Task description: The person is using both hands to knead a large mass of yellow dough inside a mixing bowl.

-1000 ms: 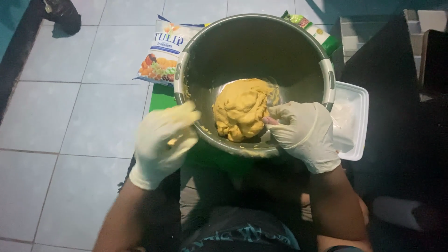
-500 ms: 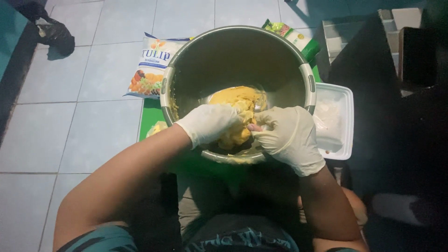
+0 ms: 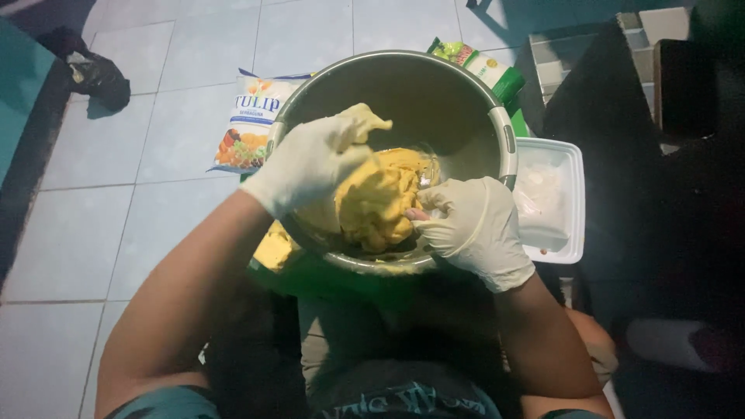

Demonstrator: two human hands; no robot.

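Note:
A large metal bowl (image 3: 434, 85) stands in front of me on a green surface (image 3: 310, 275). Inside it lies a lump of yellow dough (image 3: 384, 198). My left hand (image 3: 314, 159), in a pale glove smeared with dough, grips the lump from the left and lifts part of it. My right hand (image 3: 469, 225), also gloved, presses on the dough from the right, at the bowl's near rim.
A printed food bag (image 3: 248, 124) lies on the tiled floor left of the bowl. A green and white packet (image 3: 481, 66) sits behind the bowl. A white plastic tray (image 3: 555, 198) rests to the right. Dark furniture fills the right side.
My left hand has moved from the bowl's left rim into the bowl and taken hold of the dough, pulling it up. The right hand stays on the dough.

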